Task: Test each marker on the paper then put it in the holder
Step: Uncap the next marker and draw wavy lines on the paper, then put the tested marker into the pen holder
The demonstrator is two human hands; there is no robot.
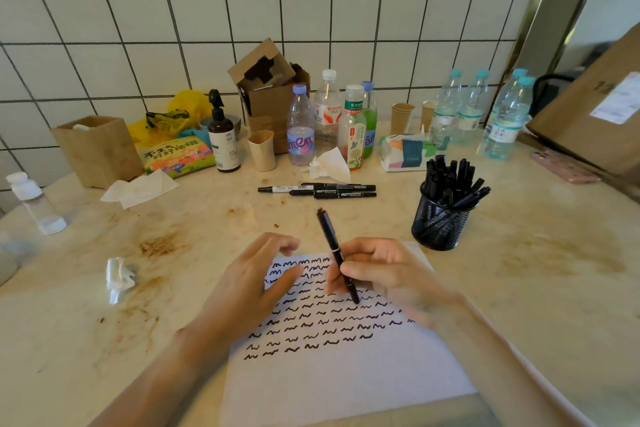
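Two hands hover over the paper (332, 374). Right hand (388, 274) pinches a black marker (337, 255) between thumb and fingers, tip down on the sheet among rows of squiggles, barrel leaning toward 11 o'clock. Left hand (256, 277) holds nothing, fingers loosely spread above the sheet's 10 o'clock corner. Mesh holder (440, 222), full of markers, stands at 2 o'clock from the paper. Spare markers (322, 190) lie at 12 o'clock.
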